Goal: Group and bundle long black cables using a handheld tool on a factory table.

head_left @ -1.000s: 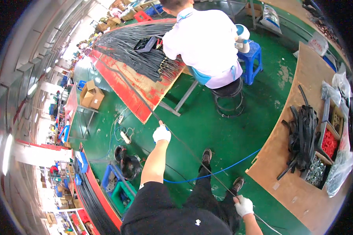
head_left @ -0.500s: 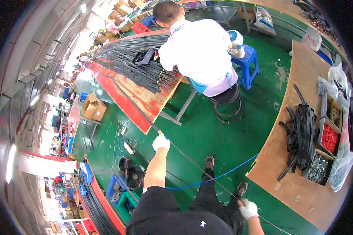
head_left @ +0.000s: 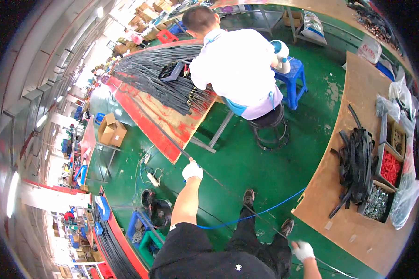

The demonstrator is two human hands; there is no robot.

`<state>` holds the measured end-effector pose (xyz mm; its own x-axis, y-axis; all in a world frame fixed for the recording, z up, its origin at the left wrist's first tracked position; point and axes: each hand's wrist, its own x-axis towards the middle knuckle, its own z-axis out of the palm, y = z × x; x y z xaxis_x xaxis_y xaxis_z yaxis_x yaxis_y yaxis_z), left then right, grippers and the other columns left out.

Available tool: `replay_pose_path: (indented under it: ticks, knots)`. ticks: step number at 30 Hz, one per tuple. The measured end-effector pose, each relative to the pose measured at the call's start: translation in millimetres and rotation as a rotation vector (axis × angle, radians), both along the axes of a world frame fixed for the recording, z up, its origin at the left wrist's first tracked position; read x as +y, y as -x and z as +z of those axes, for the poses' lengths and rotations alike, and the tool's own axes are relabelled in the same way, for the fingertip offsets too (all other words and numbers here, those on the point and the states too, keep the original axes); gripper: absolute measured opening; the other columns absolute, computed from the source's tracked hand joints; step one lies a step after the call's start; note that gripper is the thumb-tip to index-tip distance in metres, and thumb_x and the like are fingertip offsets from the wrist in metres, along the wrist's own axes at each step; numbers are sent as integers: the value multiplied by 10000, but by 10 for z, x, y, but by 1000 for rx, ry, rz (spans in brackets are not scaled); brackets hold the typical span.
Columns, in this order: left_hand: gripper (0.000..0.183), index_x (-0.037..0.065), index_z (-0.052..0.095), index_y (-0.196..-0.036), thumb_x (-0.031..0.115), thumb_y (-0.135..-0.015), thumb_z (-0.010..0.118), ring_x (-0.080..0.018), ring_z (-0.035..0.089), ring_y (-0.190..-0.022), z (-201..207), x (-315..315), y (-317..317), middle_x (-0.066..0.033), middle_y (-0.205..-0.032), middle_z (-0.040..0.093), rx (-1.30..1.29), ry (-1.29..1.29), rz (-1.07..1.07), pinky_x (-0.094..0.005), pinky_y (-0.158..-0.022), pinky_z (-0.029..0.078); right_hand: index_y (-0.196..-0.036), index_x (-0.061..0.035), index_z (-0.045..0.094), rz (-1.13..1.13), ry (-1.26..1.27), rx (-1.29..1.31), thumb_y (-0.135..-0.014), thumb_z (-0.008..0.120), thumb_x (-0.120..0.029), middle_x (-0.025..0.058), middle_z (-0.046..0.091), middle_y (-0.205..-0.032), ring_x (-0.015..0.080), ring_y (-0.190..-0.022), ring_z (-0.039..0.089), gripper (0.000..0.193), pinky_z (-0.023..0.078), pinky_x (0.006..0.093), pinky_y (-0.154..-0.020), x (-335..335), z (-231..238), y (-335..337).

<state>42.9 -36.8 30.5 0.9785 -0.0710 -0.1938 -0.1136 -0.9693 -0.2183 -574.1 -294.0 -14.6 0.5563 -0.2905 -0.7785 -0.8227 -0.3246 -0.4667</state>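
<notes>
A long dark cable (head_left: 159, 128) lies along the red-edged table and runs off its near corner to my left hand (head_left: 192, 171). That hand wears a white glove, and its fingers are closed around the cable. From there a thinner dark cord (head_left: 226, 189) slants down across my legs to my right hand (head_left: 303, 251), also gloved in white. The right fingers are closed on this cord near my right shoe. Past that hand a thin pale strand (head_left: 335, 269) continues to the lower right. Whether cord and cable are one piece, I cannot tell.
A person in white (head_left: 242, 69) sits at the table beside a heap of black cables (head_left: 158, 69). On the right, a wooden table (head_left: 321, 204) bears black strips (head_left: 356, 162) and bins of small parts (head_left: 390, 165). A blue hose (head_left: 265, 207) crosses the green floor.
My right hand has moved a little to the right and down, away from my left hand. The left hand stays almost where it was, still around the cable.
</notes>
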Motion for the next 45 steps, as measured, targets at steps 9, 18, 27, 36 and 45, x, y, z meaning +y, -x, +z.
replay_pose_path:
  ticks: [9,18,27,36,45]
  knots:
    - [675,-1,363,-1614,214,-989,499,-355,747,-1049,-204,50,110,-207,-1131,757,-31,2,18,-456,-886,594,-965,-89,752,64,165,-118,-1027,533,-491,253,738,-934,469,-942,706,462,544,564,-829,332,132,-563]
    - [689,21,346,-1628,208,-987,513,-338,753,-1014,-183,-113,127,-193,-1117,756,46,-54,7,-450,-862,598,-1087,-37,774,-6,84,-23,-1020,592,-413,202,766,-860,378,-883,766,423,590,459,-831,-108,-217,1240]
    - [704,-3,311,-1636,196,-991,511,-330,760,-1003,-128,-309,232,-189,-1103,764,36,-56,30,-443,-852,599,-1096,-94,740,77,43,-158,-1024,511,-510,239,750,-1008,462,-1012,702,481,548,537,-894,110,-124,-606]
    - [693,18,336,-1633,191,-985,510,-347,758,-1013,-396,-261,441,-180,-1101,769,83,-95,-18,-452,-864,595,-946,-60,742,-144,216,-14,-996,582,-486,265,733,-928,469,-951,702,457,539,558,-848,-89,-743,1178]
    - [738,12,362,-1620,228,-942,560,-349,753,-1034,-347,-469,269,-188,-1141,762,69,-49,59,-460,-886,593,-994,-114,749,-89,124,17,-1007,547,-509,229,749,-989,471,-1001,698,444,550,556,-866,75,-391,840]
